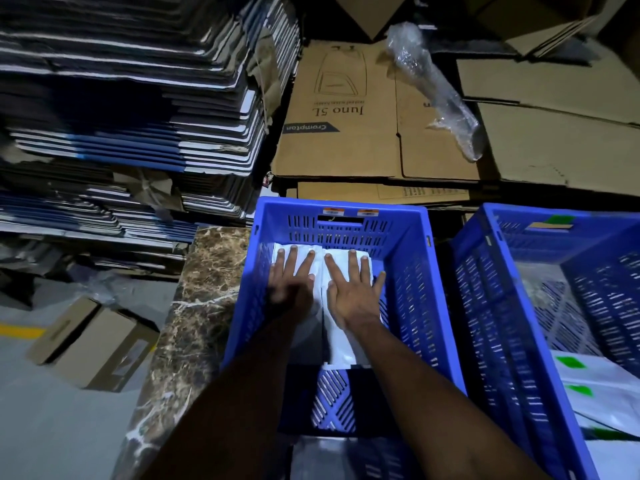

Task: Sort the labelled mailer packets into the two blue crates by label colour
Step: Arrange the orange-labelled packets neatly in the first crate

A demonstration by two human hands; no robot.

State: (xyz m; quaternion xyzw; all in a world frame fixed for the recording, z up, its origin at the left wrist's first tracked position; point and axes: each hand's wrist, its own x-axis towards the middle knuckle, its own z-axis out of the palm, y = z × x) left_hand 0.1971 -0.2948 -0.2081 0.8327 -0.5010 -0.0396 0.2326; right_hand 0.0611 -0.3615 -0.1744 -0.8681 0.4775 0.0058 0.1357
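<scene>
Both my hands reach down into the left blue crate (412, 271), which carries orange labels on its far rim. My left hand (292, 280) lies flat with straight fingers on a white mailer packet (318, 268) at the crate's far end. My right hand (353, 289) presses flat on a second white packet (341, 341) beside it. The labels on these packets are hidden. The right blue crate (498, 306) bears a green label on its rim and holds white packets with green labels (595, 379).
A tall stack of flattened dark boxes (131, 98) rises at the left. Flattened brown cartons (346, 109) and a roll of bubble wrap (433, 84) lie beyond the crates. A marble ledge (194, 306) borders the left crate. A small cardboard box (93, 341) sits on the floor.
</scene>
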